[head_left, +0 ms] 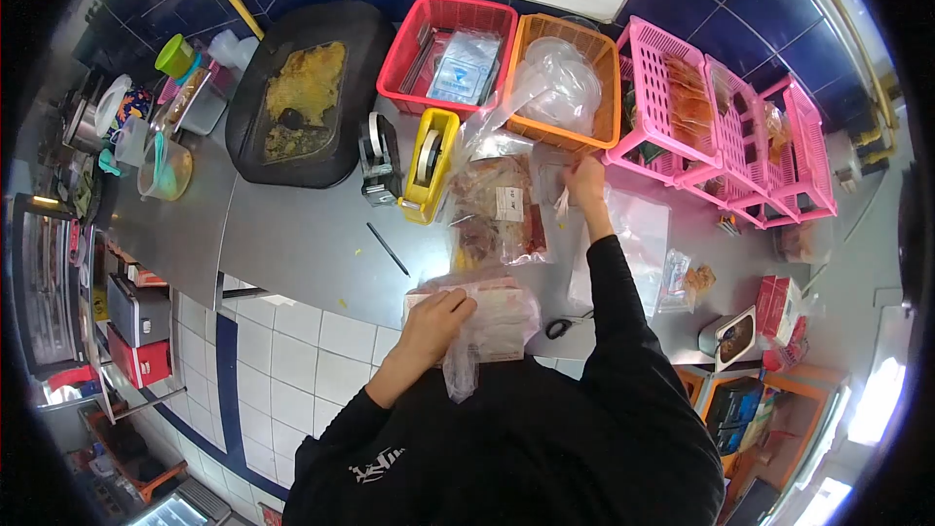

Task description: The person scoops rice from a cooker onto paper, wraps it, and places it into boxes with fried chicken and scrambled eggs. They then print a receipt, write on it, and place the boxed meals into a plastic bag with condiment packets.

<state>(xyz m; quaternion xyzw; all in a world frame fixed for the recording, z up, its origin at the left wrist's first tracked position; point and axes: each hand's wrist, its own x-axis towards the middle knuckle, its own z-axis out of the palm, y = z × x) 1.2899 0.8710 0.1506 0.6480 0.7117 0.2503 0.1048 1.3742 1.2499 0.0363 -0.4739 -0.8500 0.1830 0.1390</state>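
My left hand [438, 326] is closed on a clear plastic bag [502, 321] at the counter's front edge, close against my body. Pale, flat packs show through the plastic. My right hand [585, 183] reaches forward beside the pink baskets, its fingers pinched together. A thin whitish strip [562, 202] hangs below those fingers; I cannot tell what it is. Between my hands lie sealed clear food packets [492, 209], one with a white label. Under my right forearm is a stack of clear plastic sheets or bags [628, 244].
Along the back stand a black pan [253, 151], a red basket [399, 78], an orange basket [560, 134] and pink baskets [672, 117]. Tape dispensers [429, 166] and a dark pen [388, 247] lie left of the packets. Scissors [560, 328] rest near the front edge.
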